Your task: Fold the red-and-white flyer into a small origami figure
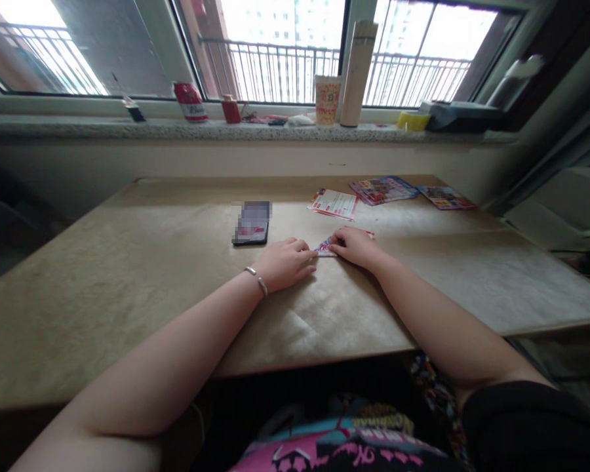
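A small folded printed paper [324, 247] lies on the brown table [128, 275] in front of me. My left hand [286, 262], with a bracelet at the wrist, rests on the table with curled fingers pressing the paper's left edge. From the right, my right hand [354, 245] has its fingers bent down onto the same paper. Most of the paper is hidden under both hands.
A dark phone [252, 223] lies just left of my hands. Three printed leaflets [334, 203] [383, 189] [446, 196] lie at the far right of the table. The windowsill [78, 128] holds a red can [190, 102], a paper cup [327, 98], a tall flask [356, 64] and small items.
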`<act>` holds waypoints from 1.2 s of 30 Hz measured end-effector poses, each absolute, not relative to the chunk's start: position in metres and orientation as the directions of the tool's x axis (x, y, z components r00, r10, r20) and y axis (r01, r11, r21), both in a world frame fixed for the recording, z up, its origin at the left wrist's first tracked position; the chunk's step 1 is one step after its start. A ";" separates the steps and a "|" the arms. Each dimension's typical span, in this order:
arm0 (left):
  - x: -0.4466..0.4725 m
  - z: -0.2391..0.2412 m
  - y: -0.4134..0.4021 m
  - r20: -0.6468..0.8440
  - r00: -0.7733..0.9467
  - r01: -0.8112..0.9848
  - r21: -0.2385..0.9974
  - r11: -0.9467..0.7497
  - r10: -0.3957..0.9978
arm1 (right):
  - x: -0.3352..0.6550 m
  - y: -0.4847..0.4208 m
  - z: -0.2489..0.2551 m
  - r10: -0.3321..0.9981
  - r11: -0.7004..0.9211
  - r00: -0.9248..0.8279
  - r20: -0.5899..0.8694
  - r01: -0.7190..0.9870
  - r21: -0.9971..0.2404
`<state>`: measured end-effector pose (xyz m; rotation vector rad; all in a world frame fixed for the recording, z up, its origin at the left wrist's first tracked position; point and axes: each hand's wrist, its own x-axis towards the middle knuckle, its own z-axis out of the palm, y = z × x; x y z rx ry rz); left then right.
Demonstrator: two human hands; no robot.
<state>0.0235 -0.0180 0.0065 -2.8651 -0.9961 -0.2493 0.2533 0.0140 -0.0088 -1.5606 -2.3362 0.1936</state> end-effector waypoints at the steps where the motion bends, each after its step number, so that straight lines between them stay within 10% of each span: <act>1: 0.022 0.007 -0.018 0.181 0.778 0.616 -0.031 -0.787 0.602 | 0.253 0.014 -0.009 0.911 0.405 -0.361 0.198 0.872 -0.275; 12: 0.021 0.007 -0.017 0.155 0.799 0.592 -0.035 -0.805 0.581 | 0.238 -0.010 0.005 0.775 0.537 -0.553 0.306 0.831 0.142; 25: 0.021 0.014 -0.020 0.118 0.784 0.618 -0.060 -0.784 0.609 | 0.240 0.008 -0.010 0.900 0.416 -0.359 0.247 0.877 -0.241; 36: 0.027 0.015 -0.024 0.133 0.754 0.656 -0.095 -0.749 0.644 | 0.241 0.013 -0.013 0.913 0.393 -0.331 0.238 0.872 -0.294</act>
